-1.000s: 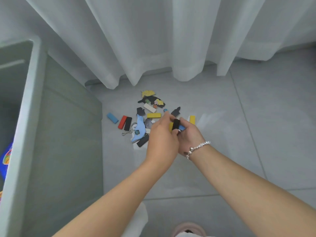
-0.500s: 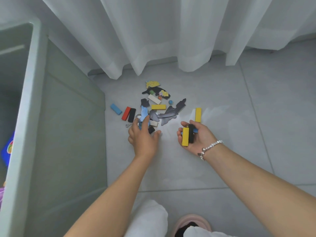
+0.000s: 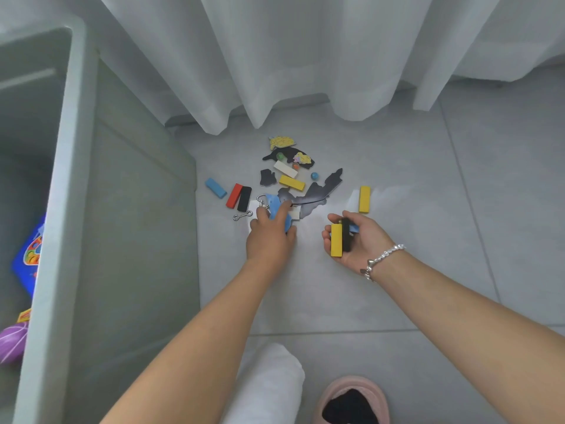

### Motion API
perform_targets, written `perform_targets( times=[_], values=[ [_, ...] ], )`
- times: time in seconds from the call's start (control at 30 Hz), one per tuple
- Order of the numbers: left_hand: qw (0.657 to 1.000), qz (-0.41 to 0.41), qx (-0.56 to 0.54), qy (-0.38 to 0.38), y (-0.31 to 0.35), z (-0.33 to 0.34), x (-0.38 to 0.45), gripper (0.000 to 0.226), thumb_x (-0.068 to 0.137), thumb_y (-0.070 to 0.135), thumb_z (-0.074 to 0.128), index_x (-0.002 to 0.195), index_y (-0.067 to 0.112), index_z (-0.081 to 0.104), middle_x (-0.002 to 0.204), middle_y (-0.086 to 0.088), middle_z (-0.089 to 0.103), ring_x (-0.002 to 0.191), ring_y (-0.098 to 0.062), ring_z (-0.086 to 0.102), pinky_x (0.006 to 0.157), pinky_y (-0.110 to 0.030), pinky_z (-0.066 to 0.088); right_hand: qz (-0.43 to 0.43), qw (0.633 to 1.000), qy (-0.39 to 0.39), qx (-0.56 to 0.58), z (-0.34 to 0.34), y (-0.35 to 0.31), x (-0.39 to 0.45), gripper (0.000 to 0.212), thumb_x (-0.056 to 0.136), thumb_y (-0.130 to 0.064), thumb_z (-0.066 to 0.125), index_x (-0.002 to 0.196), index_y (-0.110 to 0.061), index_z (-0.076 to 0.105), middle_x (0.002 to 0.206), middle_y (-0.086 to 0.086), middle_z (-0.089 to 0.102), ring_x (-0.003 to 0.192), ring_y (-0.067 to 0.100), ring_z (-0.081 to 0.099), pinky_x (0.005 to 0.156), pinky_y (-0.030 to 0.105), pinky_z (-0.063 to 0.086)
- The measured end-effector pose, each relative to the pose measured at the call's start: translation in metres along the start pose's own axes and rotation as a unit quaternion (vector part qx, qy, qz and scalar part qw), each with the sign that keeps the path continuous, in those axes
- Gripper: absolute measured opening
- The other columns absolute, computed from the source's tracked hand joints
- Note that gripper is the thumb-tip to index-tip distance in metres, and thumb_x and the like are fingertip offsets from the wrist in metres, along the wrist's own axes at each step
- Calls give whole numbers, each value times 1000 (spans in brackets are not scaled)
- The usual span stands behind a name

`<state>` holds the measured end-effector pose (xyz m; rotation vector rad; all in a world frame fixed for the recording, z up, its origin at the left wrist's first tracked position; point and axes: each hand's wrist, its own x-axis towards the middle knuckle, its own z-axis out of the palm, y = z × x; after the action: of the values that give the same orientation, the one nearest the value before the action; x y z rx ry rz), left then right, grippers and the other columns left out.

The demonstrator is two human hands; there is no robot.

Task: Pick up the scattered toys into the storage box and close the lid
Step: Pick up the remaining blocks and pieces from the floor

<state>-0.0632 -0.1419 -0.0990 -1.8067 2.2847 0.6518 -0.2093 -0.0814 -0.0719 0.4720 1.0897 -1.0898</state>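
The left hand [image 3: 270,237] curls its fingers on a flat blue toy [image 3: 276,209] on the floor, the right hand [image 3: 356,240] cups a yellow block [image 3: 336,240] and a black one, so pinch tight, then drop all into the big box [image 3: 73,179] nearby.

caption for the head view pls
Left hand reaches into scattered toys; right hand holds blocks beside the storage box.

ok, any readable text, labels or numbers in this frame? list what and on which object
None readable.
Blue package inside the storage box: colourful print, too blurred to read.
Yellow-and-red item lower in the box: possible label, too small to read.
Yellow patterned puzzle pieces on the floor: pattern only, no legible text.
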Motion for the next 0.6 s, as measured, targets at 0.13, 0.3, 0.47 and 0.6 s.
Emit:
perform_targets(
  times=[0.13, 0.3, 0.47, 0.6],
  values=[
    [999, -16, -34, 2, 8, -3, 4, 37, 96, 29, 43, 133, 26, 37, 127, -14, 35, 109, -32, 41, 81, -36, 44, 1, 1000, 0, 4, 2, 1, -1, 32, 95, -27, 43, 79, -6, 61, 73, 10, 53, 65, 20, 53, 47, 22, 53],
    [992, -20, -124, 12, 2, -1, -1, 36, 94, 31, 50, 129, 28, 45, 120, -11, 38, 108, -29, 43, 78, -28, 38, 1, 1000, 0, 7, 2, 2, -1, 31, 95, -27, 43, 79, -6, 60, 72, 10, 53, 64, 20, 53, 48, 21, 53],
    [973, -55, -223, 11, -1, -3, -8, 31, 90, 35, 57, 120, 31, 48, 112, -4, 38, 87, -21, 52, 76, -25, 43, 2, 1000, 2, 5, 1, 1, -2, 31, 95, -27, 43, 79, -6, 60, 73, 10, 53, 65, 20, 54, 48, 21, 53],
    [956, -62, -287, 26, 10, -9, -22, 26, 91, 34, 57, 116, 34, 50, 108, 1, 37, 74, -2, 45, 64, -15, 43, 0, 1000, 3, 2, 0, -3, -6, 32, 95, -28, 44, 79, -6, 61, 73, 10, 54, 66, 21, 54, 48, 22, 54]
  ],
)
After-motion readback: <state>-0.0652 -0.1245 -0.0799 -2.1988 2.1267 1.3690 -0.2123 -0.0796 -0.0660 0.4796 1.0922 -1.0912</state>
